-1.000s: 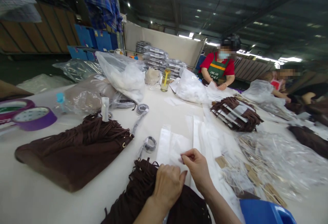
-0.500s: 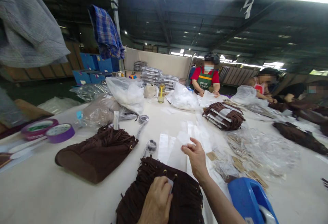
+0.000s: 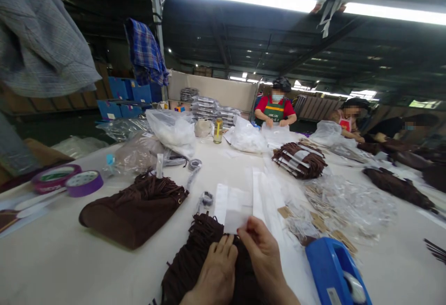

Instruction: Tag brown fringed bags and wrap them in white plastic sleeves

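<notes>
A dark brown fringed bag lies in front of me on the white table. My left hand presses on its upper part, fingers close together and curled at the bag's edge; what is under the fingertips is hidden. Just to the right, my right hand pinches a corner of a thin, translucent white sheet between thumb and fingers. That sheet extends over the bag's top edge, and my two hands nearly touch. Another brown fringed bag rests on its side to the left.
A blue tape dispenser stands close by my right forearm. Purple tape rolls lie at left. Crumpled clear plastic and a wrapped fringed bundle are at right. Across the table a co-worker in a green apron handles white material.
My right hand has come down and left, bringing the white sheet to the bag beside my left hand. The small greyish piece seen under my left hand is now out of sight.
</notes>
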Demonstrator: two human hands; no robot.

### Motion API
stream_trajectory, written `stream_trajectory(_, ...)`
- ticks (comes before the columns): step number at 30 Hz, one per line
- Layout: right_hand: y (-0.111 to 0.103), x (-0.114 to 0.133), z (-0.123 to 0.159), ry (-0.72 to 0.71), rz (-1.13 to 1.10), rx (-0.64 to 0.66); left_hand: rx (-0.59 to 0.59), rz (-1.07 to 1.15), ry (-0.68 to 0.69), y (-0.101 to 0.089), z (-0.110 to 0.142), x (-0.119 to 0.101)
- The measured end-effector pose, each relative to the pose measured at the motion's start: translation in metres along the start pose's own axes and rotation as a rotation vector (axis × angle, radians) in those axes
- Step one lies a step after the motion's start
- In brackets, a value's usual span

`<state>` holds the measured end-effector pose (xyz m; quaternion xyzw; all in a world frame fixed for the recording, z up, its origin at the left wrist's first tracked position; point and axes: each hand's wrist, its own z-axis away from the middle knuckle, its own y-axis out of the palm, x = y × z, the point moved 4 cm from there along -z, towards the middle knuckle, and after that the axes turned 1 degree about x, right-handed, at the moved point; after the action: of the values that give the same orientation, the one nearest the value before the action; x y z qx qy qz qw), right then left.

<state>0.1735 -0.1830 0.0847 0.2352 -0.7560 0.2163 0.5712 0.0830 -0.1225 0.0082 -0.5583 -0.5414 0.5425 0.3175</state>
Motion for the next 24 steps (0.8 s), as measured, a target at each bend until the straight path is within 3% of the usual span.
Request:
stream_trajectory(3,-0.001,-0.003,0.022,-0.070,0.098,0.031,0.188,0.132,-0.039,-0.013,-0.014,-0.001)
stream_trajectory(6,-0.012,-0.004,0.013,-0.002,0.048,-0.069,0.223,0.160,-0.033,-0.017,-0.021,-0.001)
stream_trajectory(9,-0.018,-0.003,-0.006,0.097,-0.029,-0.141,0.242,0.157,-0.032,-0.009,-0.019,0.000)
stream_trajectory(14,-0.016,-0.003,-0.019,0.116,-0.037,-0.154,0.215,0.177,-0.014,-0.002,-0.015,-0.001)
stream_trajectory(19,-0.013,-0.001,-0.013,0.117,0.011,-0.154,0.228,0.188,-0.089,-0.002,-0.015,-0.001)
stream_trajectory(24,0.004,-0.018,0.034,0.037,0.115,-0.027,0.000,0.208,0.008,0.005,-0.013,-0.002)
